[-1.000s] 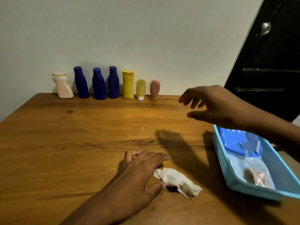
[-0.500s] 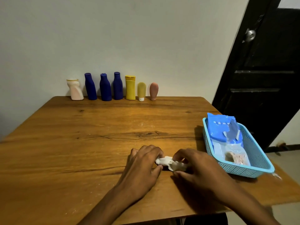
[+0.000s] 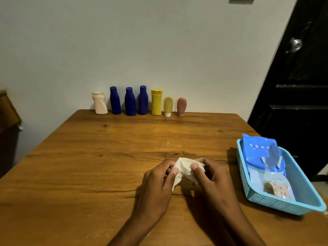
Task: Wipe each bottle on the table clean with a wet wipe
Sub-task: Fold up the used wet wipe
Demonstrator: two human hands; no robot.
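A crumpled white wet wipe is held just above the wooden table, near its front. My left hand pinches its left side and my right hand pinches its right side. Several bottles stand in a row against the wall at the table's far edge: a white-pink bottle, three dark blue bottles, a yellow bottle, a small pale yellow tube and a pink tube.
A light blue plastic basket sits at the table's right edge, holding a blue wet wipe pack and a clear packet. A black door is to the right. Some dark furniture stands at the left.
My right hand came down from above the table to the wipe. Both hands have lifted the wipe off the table and hold it between them. The view has pulled back.
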